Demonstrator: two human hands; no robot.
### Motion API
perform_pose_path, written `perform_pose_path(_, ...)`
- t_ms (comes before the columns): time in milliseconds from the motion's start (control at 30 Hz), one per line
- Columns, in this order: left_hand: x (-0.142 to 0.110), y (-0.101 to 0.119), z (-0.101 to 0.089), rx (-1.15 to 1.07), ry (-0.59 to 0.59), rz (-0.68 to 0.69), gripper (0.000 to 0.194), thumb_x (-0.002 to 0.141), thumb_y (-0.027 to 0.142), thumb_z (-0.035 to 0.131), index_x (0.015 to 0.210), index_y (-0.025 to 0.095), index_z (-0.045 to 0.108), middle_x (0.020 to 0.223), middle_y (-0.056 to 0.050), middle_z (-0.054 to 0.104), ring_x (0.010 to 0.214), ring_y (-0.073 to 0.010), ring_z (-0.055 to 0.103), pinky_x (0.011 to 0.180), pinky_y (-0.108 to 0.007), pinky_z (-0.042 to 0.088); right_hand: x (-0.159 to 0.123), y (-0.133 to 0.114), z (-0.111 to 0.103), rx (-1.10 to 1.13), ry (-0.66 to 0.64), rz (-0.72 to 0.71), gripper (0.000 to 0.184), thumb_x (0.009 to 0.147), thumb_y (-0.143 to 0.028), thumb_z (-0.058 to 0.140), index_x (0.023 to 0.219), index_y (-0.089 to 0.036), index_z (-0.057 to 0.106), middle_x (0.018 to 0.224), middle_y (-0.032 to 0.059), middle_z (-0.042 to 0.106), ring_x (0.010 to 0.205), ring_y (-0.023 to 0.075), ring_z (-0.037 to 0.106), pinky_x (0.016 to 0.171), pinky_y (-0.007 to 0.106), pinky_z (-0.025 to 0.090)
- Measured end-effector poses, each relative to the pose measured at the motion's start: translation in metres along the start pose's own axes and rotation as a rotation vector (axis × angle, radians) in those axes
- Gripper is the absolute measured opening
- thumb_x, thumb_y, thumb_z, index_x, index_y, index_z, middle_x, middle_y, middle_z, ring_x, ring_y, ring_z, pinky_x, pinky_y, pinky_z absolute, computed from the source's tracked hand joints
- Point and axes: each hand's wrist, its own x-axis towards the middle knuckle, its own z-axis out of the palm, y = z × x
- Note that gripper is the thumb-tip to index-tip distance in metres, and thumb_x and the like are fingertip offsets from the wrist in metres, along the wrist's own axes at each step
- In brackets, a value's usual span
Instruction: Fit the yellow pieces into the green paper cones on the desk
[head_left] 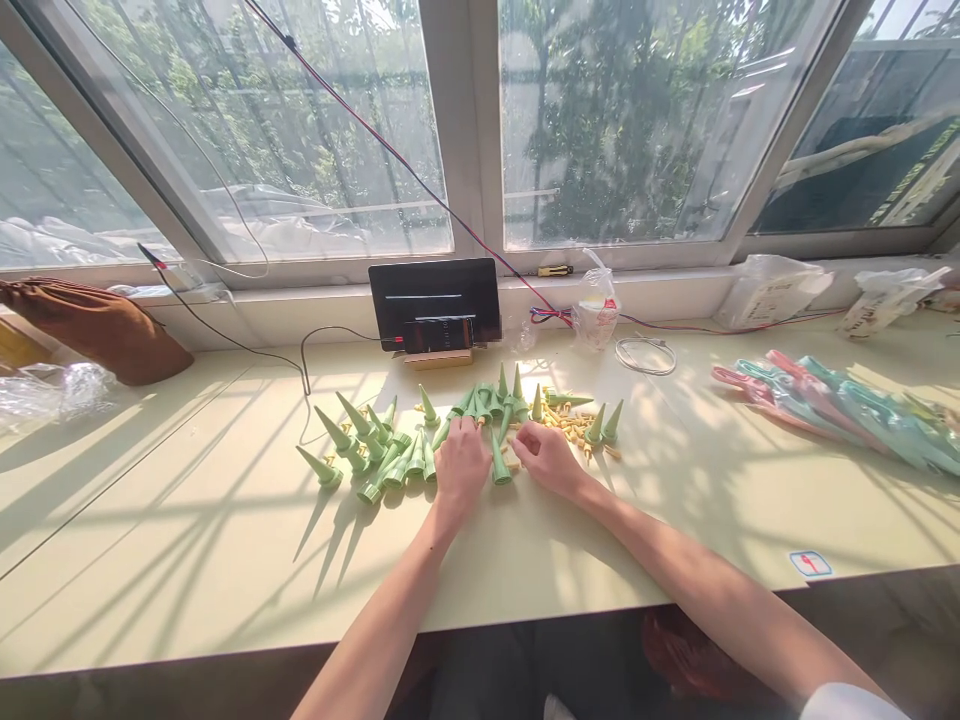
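Several green cone-shaped plastic spikes (360,450) lie and stand in a loose cluster on the pale table (187,520), mixed with small yellow plastic pieces (570,425). My left hand (461,465) rests palm down among the cones, its fingers curled over one that I cannot see clearly. My right hand (547,458) lies just to its right, fingers pinched together at the edge of the yellow pieces. A single green cone (499,462) lies between the two hands.
A dark tablet (435,300) leans at the window sill behind the cones. Plastic bags (596,305) and a coiled white cable (645,355) sit to the right. Pastel packaged items (840,405) lie far right, a brown cloth bag (97,330) far left.
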Motion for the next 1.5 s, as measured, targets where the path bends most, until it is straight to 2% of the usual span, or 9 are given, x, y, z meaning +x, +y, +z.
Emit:
perform_pose_path(133,0.002,-0.003,0.004,-0.182,0.109,0.082,0.018,0.096,0.02,0.042,0.084,0.018,0.056,0.089,-0.009,0.06,0.071,-0.0199,0.058,0.058,-0.029,0.036,0.0,0.002,0.001,0.012,0.017,0.002,0.024,0.09,-0.036,0.052,0.071,-0.021,0.05,0.056,-0.0036,0.052,0.051,0.0125,0.046,0.055,0.026,0.037)
perform_pose_path(233,0.004,-0.005,0.007,-0.355,0.148,0.161,0.017,0.095,0.02,0.044,0.082,0.019,0.054,0.084,-0.006,0.059,0.07,-0.0176,0.056,0.061,-0.029,0.039,0.001,0.001,0.0,0.026,0.044,0.026,0.025,0.091,-0.039,0.051,0.074,-0.021,0.052,0.055,-0.0032,0.053,0.05,0.0136,0.049,0.055,0.027,0.039)
perform_pose_path(333,0.004,-0.005,0.01,-0.463,0.119,0.205,0.017,0.095,0.021,0.045,0.081,0.019,0.055,0.082,-0.004,0.058,0.068,-0.0161,0.054,0.063,-0.029,0.041,0.002,-0.001,-0.001,0.072,0.072,0.07,0.023,0.093,-0.041,0.049,0.093,-0.02,0.057,0.06,-0.0016,0.059,0.052,0.0155,0.055,0.055,0.027,0.043)
perform_pose_path(400,0.004,-0.005,0.011,-0.511,0.075,0.211,0.018,0.095,0.023,0.046,0.08,0.019,0.055,0.081,-0.004,0.058,0.067,-0.0154,0.053,0.063,-0.028,0.042,0.002,-0.003,-0.002,0.099,0.087,0.093,0.029,0.094,-0.044,0.048,0.107,-0.019,0.057,0.068,0.0005,0.064,0.053,0.0161,0.058,0.054,0.027,0.044)
perform_pose_path(500,0.003,-0.003,0.011,-0.567,0.002,0.214,0.019,0.095,0.026,0.047,0.08,0.019,0.057,0.08,-0.003,0.059,0.067,-0.0148,0.054,0.064,-0.028,0.043,0.003,-0.004,-0.004,0.115,0.099,0.103,0.036,0.095,-0.048,0.045,0.114,-0.019,0.057,0.08,0.004,0.068,0.052,0.0153,0.058,0.051,0.027,0.044)
perform_pose_path(800,0.0,0.002,0.01,-0.632,-0.068,0.284,0.018,0.094,0.024,0.047,0.081,0.018,0.058,0.079,-0.002,0.06,0.069,-0.0139,0.054,0.065,-0.026,0.042,0.001,-0.007,-0.006,0.088,0.135,0.085,0.035,0.096,-0.047,0.048,0.11,-0.02,0.065,0.095,0.0059,0.069,0.049,0.012,0.055,0.055,0.029,0.047)
perform_pose_path(1067,-0.001,0.002,0.011,-0.611,-0.085,0.313,0.021,0.096,0.023,0.044,0.08,0.018,0.057,0.081,-0.003,0.06,0.071,-0.0144,0.055,0.067,-0.027,0.043,0.001,-0.005,-0.004,0.101,0.084,0.07,0.034,0.095,-0.049,0.048,0.1,-0.019,0.064,0.088,0.0051,0.067,0.05,0.0132,0.055,0.052,0.029,0.045)
perform_pose_path(1500,-0.001,0.002,0.01,-0.591,-0.082,0.3,0.016,0.095,0.022,0.045,0.086,0.018,0.057,0.084,-0.004,0.062,0.073,-0.0156,0.056,0.069,-0.028,0.044,0.001,-0.004,-0.004,0.124,0.089,0.069,0.031,0.094,-0.05,0.048,0.087,-0.021,0.052,0.082,0.0024,0.062,0.05,0.013,0.054,0.051,0.028,0.044)
